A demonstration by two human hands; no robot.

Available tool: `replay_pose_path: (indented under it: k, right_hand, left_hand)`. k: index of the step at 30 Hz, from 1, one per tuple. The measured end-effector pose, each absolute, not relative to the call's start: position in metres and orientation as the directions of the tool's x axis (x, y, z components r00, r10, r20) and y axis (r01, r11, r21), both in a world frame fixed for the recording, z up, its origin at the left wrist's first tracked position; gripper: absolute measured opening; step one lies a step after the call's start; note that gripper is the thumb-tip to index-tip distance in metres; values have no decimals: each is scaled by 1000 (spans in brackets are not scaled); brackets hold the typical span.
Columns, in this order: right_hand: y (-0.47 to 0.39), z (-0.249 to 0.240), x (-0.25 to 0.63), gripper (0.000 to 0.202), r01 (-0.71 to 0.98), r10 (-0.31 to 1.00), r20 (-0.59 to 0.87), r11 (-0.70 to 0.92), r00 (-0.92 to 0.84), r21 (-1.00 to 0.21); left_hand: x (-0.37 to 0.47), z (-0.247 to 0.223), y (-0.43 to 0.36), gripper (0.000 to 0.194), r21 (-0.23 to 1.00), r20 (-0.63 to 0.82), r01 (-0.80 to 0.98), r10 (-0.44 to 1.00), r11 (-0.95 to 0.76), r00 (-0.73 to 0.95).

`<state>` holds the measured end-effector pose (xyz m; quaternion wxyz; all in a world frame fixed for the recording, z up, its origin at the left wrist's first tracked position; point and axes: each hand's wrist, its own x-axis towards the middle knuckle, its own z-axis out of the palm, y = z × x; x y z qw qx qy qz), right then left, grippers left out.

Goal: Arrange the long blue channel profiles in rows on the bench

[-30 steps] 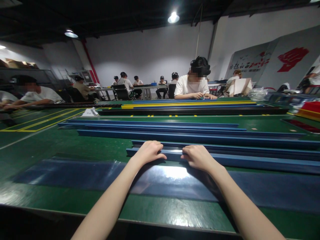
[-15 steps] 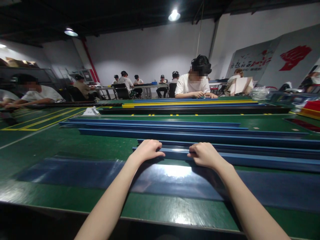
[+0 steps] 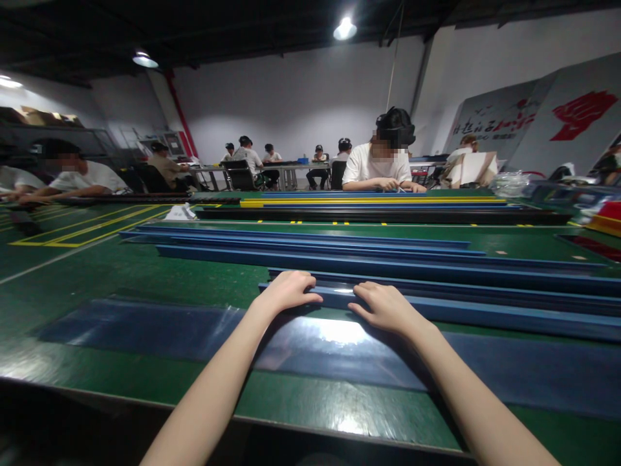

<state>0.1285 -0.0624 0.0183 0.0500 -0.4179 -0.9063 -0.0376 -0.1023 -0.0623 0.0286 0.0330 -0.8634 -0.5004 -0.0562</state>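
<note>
A long blue channel strip (image 3: 466,310) lies across the green table in front of me. Near its left end my left hand (image 3: 292,290) is closed on it, thumb on the near side and fingers over the top. A little to the right my right hand (image 3: 383,305) grips the same strip, thumb at the near wall and fingertips over the upper edge. Between the hands the strip's surface shines. Nearer to me, under my wrists, a flat translucent blue sheet (image 3: 160,329) lies on the table.
More blue strips (image 3: 310,257) lie parallel beyond my hands. Farther back are black (image 3: 388,215) and yellow strips (image 3: 373,202). A person (image 3: 378,165) works across the table, others at the left and rear. The table's front edge (image 3: 242,421) is near me.
My right hand has moved left along the strip, closer to my left hand, and its thumb is more extended. My left hand keeps its place on the strip. The view has shifted slightly.
</note>
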Motion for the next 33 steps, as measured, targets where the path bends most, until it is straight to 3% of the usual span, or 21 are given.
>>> replay_pose_path:
  k: [33]
  right_hand:
    - [-60, 16, 128, 31, 773, 768, 116, 635, -629, -12]
  left_hand:
    - [-103, 25, -59, 39, 92, 86, 889, 893, -448, 441]
